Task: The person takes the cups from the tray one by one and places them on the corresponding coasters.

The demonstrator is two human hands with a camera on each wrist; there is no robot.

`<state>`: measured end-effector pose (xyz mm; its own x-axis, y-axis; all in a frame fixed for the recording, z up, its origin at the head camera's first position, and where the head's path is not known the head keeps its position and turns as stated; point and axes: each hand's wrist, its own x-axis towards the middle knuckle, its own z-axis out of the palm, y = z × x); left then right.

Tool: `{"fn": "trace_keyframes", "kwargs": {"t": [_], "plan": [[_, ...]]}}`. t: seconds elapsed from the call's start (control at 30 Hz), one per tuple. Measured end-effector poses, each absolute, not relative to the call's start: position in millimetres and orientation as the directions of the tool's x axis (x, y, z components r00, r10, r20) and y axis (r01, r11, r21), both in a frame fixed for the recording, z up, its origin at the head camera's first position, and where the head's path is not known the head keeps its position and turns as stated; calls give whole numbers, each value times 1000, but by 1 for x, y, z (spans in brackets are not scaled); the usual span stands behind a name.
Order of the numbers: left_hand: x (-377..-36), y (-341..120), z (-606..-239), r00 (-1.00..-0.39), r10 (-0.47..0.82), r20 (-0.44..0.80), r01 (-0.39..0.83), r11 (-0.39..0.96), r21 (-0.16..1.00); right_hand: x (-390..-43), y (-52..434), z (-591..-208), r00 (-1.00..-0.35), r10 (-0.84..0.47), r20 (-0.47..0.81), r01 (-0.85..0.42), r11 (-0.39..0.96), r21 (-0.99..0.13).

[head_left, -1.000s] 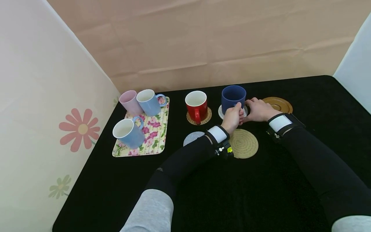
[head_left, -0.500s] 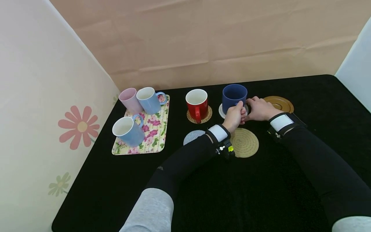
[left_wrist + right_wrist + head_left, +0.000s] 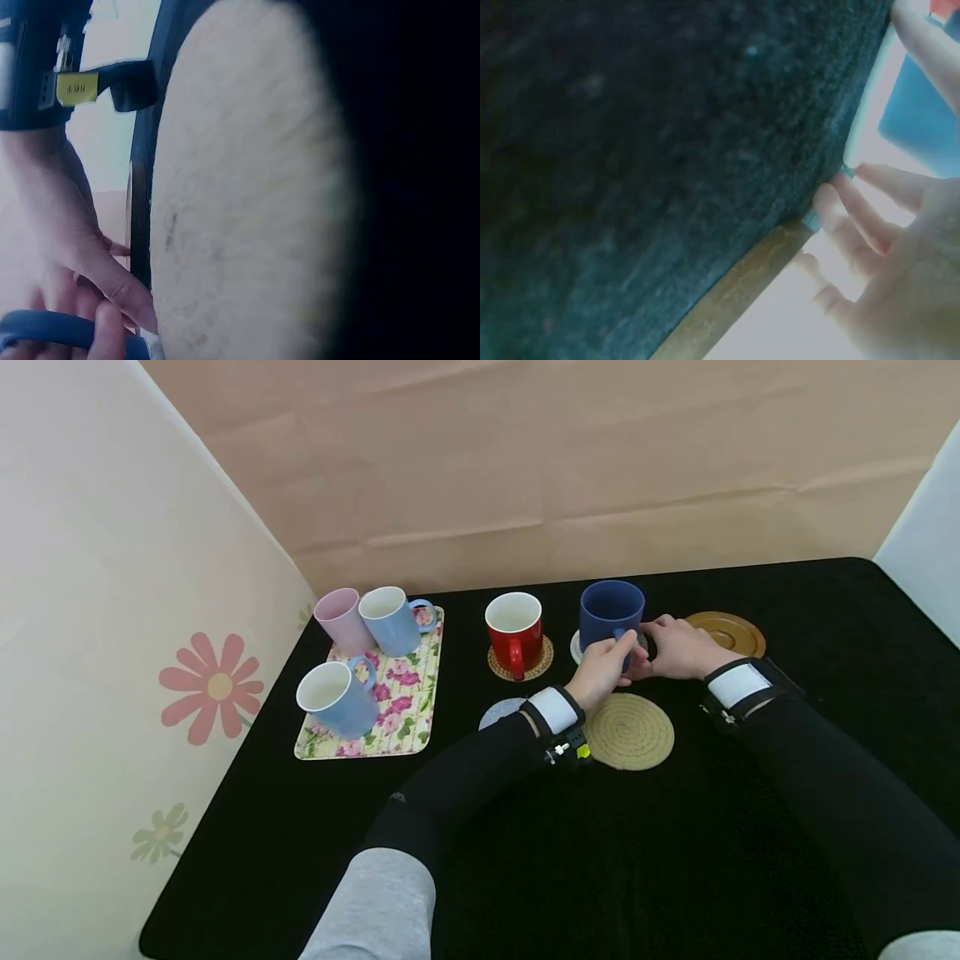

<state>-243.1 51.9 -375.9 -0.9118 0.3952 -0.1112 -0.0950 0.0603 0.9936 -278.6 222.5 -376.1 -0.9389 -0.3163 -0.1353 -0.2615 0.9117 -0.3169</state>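
A dark blue mug (image 3: 603, 606) stands on a white coaster (image 3: 576, 647) at the back of the table. My left hand (image 3: 597, 672) is at its handle (image 3: 52, 326), fingers at the loop and thumb raised along it. From the right, my right hand (image 3: 686, 647) reaches to the coaster; in the right wrist view its thumb and fingertips grip the edge of the white coaster (image 3: 871, 112), spread apart along it. To the left, a red mug (image 3: 515, 639) sits on a woven brown coaster (image 3: 546, 658).
On the left, a floral tray (image 3: 397, 718) bears a pink cup (image 3: 345, 622) and two light blue mugs (image 3: 393, 627). A round straw coaster (image 3: 630, 731) and a grey coaster (image 3: 495, 712) lie in front; a wooden saucer (image 3: 731, 631) lies right. Paper walls stand behind and beside.
My left hand's fingers have loosened at the mug's handle, and more of the handle shows. The right hand stays at the white coaster. The view has shifted slightly.
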Motion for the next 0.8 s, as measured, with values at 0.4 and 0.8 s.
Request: {"fn": "trace_keyframes", "kwargs": {"t": [0.4,0.8], "plan": [[-214,-22,-365,-797,587,-142,66,318,946,-246,231,-377,-890,-450,-73,-426,878,-221],[-222,-129,-366,-715,681,-160,100,326,940,-212,262,-364,-883,-461,-88,-420,860,-289]]}}
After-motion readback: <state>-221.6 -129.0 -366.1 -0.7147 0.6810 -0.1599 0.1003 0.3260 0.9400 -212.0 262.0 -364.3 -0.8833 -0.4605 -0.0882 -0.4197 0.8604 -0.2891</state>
